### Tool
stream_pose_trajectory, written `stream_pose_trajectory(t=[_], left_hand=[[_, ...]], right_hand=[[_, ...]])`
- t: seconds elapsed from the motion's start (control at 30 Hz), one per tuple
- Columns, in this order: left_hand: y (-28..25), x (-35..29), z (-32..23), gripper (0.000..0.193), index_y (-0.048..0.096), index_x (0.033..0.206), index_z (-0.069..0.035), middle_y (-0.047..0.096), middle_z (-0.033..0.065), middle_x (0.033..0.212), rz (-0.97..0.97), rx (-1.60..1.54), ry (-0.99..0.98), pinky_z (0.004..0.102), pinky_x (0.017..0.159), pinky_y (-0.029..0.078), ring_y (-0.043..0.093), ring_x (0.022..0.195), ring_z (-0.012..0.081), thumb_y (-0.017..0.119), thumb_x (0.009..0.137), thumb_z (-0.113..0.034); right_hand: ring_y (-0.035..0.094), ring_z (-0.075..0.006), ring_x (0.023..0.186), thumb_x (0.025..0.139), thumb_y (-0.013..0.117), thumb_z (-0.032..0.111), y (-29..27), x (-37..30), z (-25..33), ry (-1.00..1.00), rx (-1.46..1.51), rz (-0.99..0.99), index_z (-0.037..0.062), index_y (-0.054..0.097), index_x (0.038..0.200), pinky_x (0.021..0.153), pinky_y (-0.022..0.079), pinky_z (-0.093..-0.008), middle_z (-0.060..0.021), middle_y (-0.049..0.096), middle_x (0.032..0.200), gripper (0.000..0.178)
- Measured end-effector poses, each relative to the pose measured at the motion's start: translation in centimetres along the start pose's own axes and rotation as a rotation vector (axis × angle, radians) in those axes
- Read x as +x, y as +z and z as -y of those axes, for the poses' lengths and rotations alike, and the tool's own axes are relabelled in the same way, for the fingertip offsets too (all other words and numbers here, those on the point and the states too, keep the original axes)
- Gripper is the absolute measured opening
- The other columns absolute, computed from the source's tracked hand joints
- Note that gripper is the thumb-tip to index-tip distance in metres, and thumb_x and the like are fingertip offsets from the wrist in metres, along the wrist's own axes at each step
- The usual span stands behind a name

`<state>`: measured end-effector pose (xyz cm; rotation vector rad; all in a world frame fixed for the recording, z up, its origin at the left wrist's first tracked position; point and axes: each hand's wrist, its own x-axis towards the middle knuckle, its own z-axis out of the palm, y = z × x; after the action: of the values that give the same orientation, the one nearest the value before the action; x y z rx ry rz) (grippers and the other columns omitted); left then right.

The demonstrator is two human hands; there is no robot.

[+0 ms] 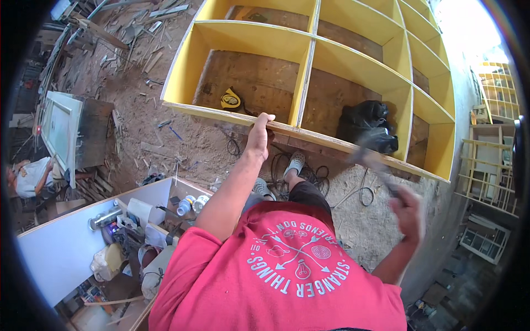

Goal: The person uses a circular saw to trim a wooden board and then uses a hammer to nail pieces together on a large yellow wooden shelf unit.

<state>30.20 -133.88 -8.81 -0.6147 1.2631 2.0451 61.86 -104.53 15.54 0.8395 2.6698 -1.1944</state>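
A large yellow wooden shelf unit (359,63) with several open compartments lies in front of me. My left hand (258,135) grips its near edge, thumb on top and the other fingers mostly hidden below the board. My right hand (406,212) is closed round the handle of a hammer (381,168). Motion smears the hammer, and its head is near the shelf's front edge; I cannot tell if they touch. A yellow tape measure (231,99) lies in the near-left compartment. A black plastic bag (361,121) sits in the compartment to its right.
At lower left stands a wooden box with a pale panel (66,248), holding a metal can (105,218), bottles (185,206) and clutter. Cords (317,179) lie by my feet. Wood scraps litter the dirt floor. A person (36,176) is at far left beside a framed panel (61,127).
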Motion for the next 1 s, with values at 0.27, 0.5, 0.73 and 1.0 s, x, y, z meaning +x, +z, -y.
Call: stream_pose_trajectory(t=[0.27, 0.5, 0.73, 1.0], left_hand=[[-0.2, 1.3, 0.1, 0.034, 0.062, 0.098, -0.015, 0.06, 0.0031, 0.089, 0.048, 0.052, 0.008, 0.0368, 0.07, 0.047, 0.059, 0.079, 0.0186, 0.075, 0.082, -0.042], [0.8, 0.6, 0.0, 0.04, 0.061, 0.099, -0.015, 0.059, 0.0042, 0.087, 0.027, 0.115, 0.039, 0.0373, 0.069, 0.047, 0.057, 0.077, 0.0193, 0.074, 0.079, -0.046], [0.7, 0.5, -0.2, 0.043, 0.06, 0.101, -0.015, 0.059, 0.0059, 0.09, 0.042, 0.117, 0.03, 0.0385, 0.071, 0.048, 0.057, 0.08, 0.0204, 0.075, 0.078, -0.047], [1.5, -0.4, -0.6, 0.038, 0.06, 0.093, -0.018, 0.053, 0.0012, 0.084, -0.01, 0.111, 0.044, 0.0331, 0.064, 0.041, 0.049, 0.072, 0.0141, 0.076, 0.077, -0.049]], right_hand=[[0.071, -0.0445, 0.109, 0.102, 0.061, 0.045, 15.0, 6.9, 0.5, -0.035, -0.437, 0.694, 0.0123, 0.075, 0.128, 0.095, 0.055, -0.0544, -0.0235, 0.076, 0.112, 0.044], [0.068, -0.0458, 0.115, 0.103, 0.061, 0.044, 18.5, 8.9, -1.1, -0.185, -0.317, 0.836, 0.0208, 0.062, 0.149, 0.101, 0.053, -0.0504, -0.0243, 0.073, 0.123, 0.052], [0.065, -0.0418, 0.126, 0.105, 0.058, 0.039, 19.7, 9.9, -3.1, -0.216, -0.182, 0.798, 0.0145, 0.062, 0.148, 0.106, 0.051, -0.0465, -0.0226, 0.069, 0.137, 0.049], [0.064, -0.04, 0.13, 0.105, 0.06, 0.037, 18.6, 9.6, -3.9, -0.154, -0.199, 0.71, 0.0191, 0.062, 0.149, 0.11, 0.049, -0.0443, -0.018, 0.068, 0.141, 0.048]])
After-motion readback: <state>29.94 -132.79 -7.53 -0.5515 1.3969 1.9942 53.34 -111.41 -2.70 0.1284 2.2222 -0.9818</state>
